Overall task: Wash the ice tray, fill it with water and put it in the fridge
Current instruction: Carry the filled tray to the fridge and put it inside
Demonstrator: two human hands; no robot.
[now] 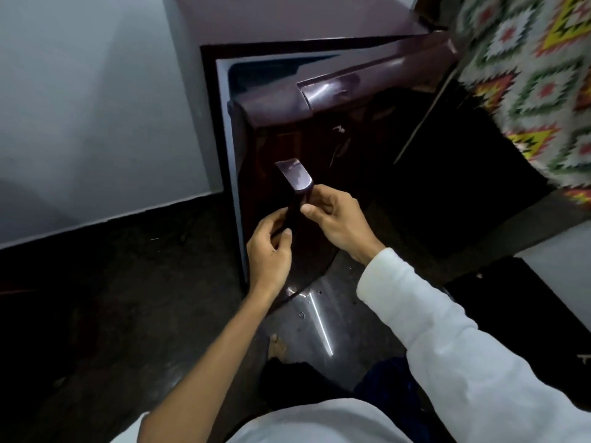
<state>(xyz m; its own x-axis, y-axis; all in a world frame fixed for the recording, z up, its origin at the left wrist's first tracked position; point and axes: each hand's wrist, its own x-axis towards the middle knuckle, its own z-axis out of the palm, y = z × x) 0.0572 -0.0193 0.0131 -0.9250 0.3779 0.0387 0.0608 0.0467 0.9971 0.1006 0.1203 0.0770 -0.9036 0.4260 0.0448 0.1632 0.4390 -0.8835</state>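
The ice tray is nowhere seen — the fridge door (319, 129) is ajar, its handle (292, 190) held by left hand (268, 251) and right hand (335, 219) grips; progress cannot be judged.

This is a room in a home. A small maroon fridge (335, 129) stands on a dark floor (128, 282) against a plain pale wall (89, 107), and a bright geometric-patterned cloth (527, 75) hangs beside it. A bare foot (276, 345) shows on the floor.
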